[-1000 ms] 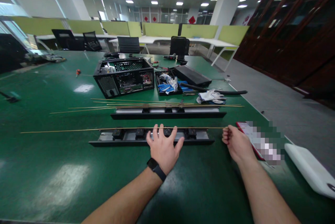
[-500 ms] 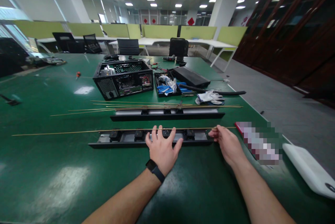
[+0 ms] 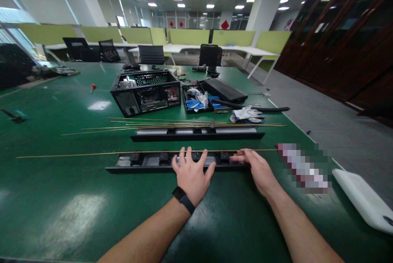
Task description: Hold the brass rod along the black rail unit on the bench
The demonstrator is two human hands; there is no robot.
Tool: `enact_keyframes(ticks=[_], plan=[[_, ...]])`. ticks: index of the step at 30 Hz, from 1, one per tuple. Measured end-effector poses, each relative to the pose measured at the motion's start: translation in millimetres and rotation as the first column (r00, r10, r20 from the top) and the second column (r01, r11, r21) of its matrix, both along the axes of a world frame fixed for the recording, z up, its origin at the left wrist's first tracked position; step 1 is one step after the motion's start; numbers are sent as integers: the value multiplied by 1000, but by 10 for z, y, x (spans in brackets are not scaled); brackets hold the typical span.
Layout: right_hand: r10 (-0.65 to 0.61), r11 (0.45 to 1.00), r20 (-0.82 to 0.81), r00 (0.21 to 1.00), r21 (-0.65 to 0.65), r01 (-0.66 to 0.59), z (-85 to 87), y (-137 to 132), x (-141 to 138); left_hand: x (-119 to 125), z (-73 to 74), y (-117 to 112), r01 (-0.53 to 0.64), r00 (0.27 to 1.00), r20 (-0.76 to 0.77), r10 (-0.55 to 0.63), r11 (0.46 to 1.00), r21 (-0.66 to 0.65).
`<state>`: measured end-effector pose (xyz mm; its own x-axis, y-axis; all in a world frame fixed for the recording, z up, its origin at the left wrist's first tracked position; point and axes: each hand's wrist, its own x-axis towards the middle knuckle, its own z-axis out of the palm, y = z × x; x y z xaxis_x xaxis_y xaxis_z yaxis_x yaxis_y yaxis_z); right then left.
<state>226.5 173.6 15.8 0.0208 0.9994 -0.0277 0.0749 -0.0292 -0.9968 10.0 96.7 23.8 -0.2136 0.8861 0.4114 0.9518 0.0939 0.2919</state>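
Right fingers [image 3: 238, 157] leftward; part-open by rail [image 3: 162, 168]

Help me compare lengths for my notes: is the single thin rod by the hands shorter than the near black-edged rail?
No, the thin rod runs out past both ends of the near black-edged rail.

Our left hand [image 3: 193, 173] spreads over the near rail [image 3: 138, 169], fingertips at the rod [image 3: 76, 155] along its back. Our right hand [image 3: 260, 169] reaches to the rightmost block [image 3: 224, 156]. Beyond, we see the far rail [image 3: 199, 136], more rods [image 3: 245, 123], a case [image 3: 126, 102] and gloves [image 3: 247, 114].
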Motion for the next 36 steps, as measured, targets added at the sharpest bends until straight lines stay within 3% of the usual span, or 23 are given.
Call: enact_keyframes(ticks=[18, 23, 28, 33, 36], plan=[[215, 977, -10, 977, 4, -215, 125, -21, 28, 1, -16, -2, 2, 1000, -5, -2, 1000, 4], [173, 982, 157, 972, 48, -182, 68, -10, 42, 1, -16, -6, 3, 1000, -13, -3, 1000, 11], [100, 969, 440, 893, 159, -187, 9, -12, 78, 0, -5, -1, 4, 1000, -10, -4, 1000, 10], [-72, 878, 621, 781, 411, -246, -22, -46, 6, -4, -10, -1, 10, 1000, -3, -10, 1000, 18], [-121, 828, 660, 741, 478, -291, -50, -59, -36, -3, -16, -3, 10, 1000, 0, -10, 1000, 24]])
